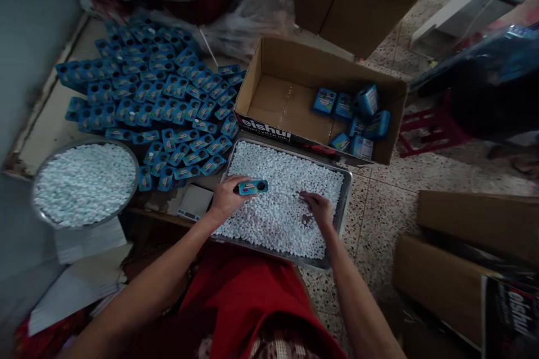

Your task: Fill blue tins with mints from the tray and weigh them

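My left hand [226, 197] grips a small blue box [252, 187] with a dark round hole at one end, held over the left part of a metal tray [346, 202]. Small white and pale blue pellets [273, 224] cover most of that tray. My right hand [318, 207] is low over the tray's right half, its fingers pressed together. Whether anything is between those fingertips is too small to tell. A dark bare patch of tray shows just below that hand.
Many similar blue boxes [168, 106] stand in rows at the left. A round metal bowl [135, 171] of pellets sits before them, with a small scale [196, 202] nearby. Beyond the tray, an open carton [269, 90] holds several blue boxes. More cartons [442, 275] lie right.
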